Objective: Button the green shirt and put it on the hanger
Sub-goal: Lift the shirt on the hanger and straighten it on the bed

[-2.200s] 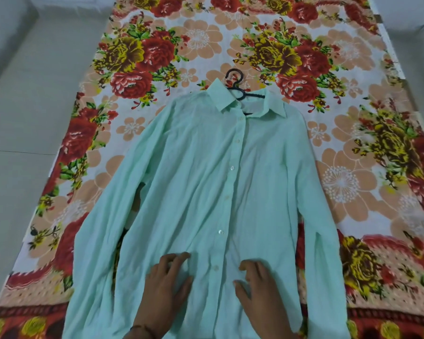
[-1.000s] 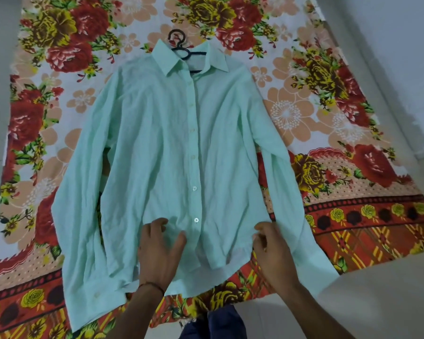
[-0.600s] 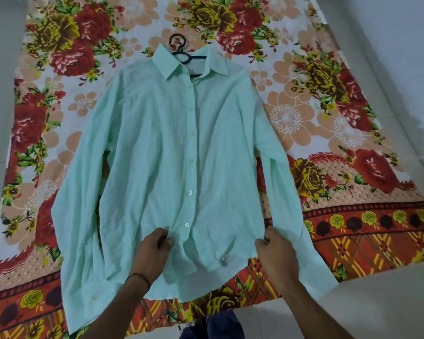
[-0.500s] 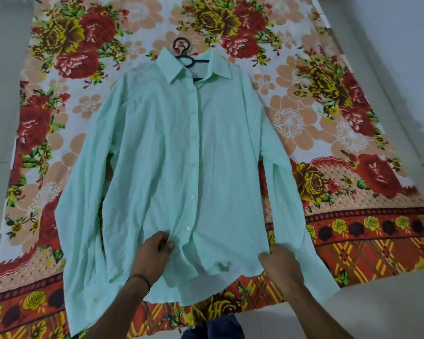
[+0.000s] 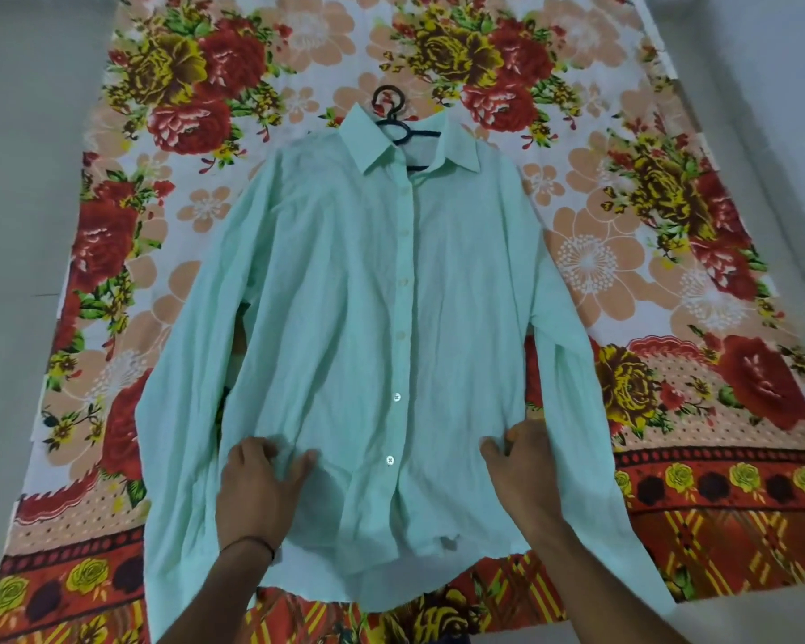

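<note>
Presses with left hand (image 5: 261, 485), fingers spread flat, toward the floral bedsheet's (image 5: 307, 95) near edge, on the green shirt (image 5: 391, 295), laid buttoned, collar at the far edge around a black hanger (image 5: 393, 118). Pinches its side seam with right hand (image 5: 526, 467). Looks light, limp, crease-prone; best lifted by the hook.

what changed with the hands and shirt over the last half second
The left hand has slid away from the button line toward its own side; whether it still pinches cloth is unclear. The bunched lower front of the green shirt now lies flatter. The right hand still holds the opposite side edge. The hanger stays in the collar, the shirt on the floral sheet.
</note>
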